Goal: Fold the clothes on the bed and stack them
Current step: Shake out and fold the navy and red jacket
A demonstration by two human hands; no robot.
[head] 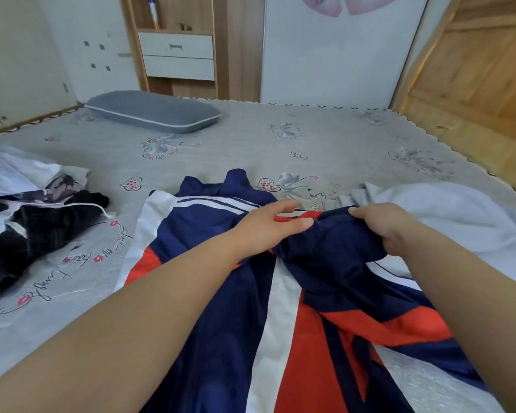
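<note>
A navy, red and white track jacket (221,293) lies spread on the bed in front of me, collar pointing away. My right hand (390,225) grips a bunched navy fold of the jacket near its upper right. My left hand (268,228) rests on the jacket's chest with fingers stretched toward that fold. A black garment with a white drawstring (33,231) lies at the left beside white and printed clothes (15,177). A white garment (447,216) is crumpled at the right.
The bed (280,138) has a grey sheet with floral and heart prints. A grey pillow (152,111) sits at the far left corner. A wooden cabinet with white drawers (176,55) and a wooden door (477,70) stand behind.
</note>
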